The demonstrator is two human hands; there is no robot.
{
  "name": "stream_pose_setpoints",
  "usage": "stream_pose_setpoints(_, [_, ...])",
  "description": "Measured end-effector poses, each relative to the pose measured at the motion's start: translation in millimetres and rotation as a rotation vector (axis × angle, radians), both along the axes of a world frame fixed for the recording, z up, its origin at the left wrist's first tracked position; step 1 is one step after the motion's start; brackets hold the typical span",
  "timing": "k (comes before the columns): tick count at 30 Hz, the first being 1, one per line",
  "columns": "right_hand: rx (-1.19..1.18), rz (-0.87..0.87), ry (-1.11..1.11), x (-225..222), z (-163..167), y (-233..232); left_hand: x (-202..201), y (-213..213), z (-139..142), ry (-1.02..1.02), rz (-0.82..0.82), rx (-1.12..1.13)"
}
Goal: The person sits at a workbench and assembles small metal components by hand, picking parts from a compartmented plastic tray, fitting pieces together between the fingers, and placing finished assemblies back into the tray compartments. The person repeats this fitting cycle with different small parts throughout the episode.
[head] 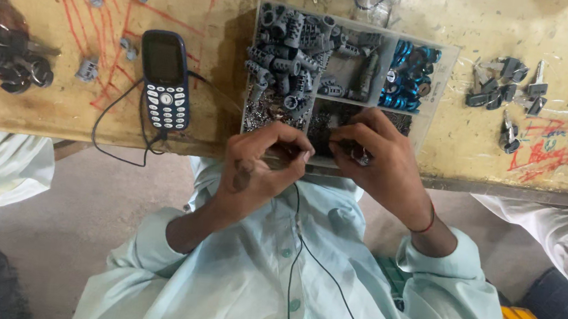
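Observation:
My left hand (260,168) is pinched shut, fingertips at the front edge of a clear compartment tray (442,77); what it pinches is too small to tell. My right hand (375,160) grips a small dark metal part (355,150) just in front of the tray's near compartments. The two hands almost touch. The tray holds several grey cylinders (289,45), blue rings (405,74) and tiny dark bits.
A dark blue keypad phone (164,79) with a black cable lies left of the tray. Key rings (8,63) pile at the far left; black-headed keys (505,92) lie right. Small grey pieces (88,70) dot the yellowish bench. Other people's pale sleeves show at both sides.

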State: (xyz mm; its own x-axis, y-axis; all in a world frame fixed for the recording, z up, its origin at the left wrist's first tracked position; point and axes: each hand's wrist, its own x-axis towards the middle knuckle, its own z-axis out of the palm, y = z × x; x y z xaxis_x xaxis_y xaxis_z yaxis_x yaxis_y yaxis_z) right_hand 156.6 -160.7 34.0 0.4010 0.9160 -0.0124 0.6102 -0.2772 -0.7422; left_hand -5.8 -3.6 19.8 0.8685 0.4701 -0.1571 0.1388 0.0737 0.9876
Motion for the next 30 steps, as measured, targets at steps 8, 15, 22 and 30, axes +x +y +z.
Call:
stream_pose_setpoints(8, [0.044, -0.23, 0.701, -0.1, -16.3, -26.7, 11.0, -7.1, -7.0, -0.188, -0.054, -0.015])
stream_pose_setpoints(15, [0.041, -0.245, 0.941, -5.6, -18.4, -31.5, 20.6, -17.6, -9.9, -0.095, -0.033, -0.049])
stream_pose_setpoints(22, [0.043, -0.24, 1.059, -8.6, -18.5, -31.5, 15.4, -15.1, -9.2, -0.125, -0.066, -0.13])
stream_pose_setpoints(30, [0.051, -0.154, 0.176, -9.7, -11.2, -26.3, 11.8, -11.3, -6.7, -0.067, -0.087, -0.204])
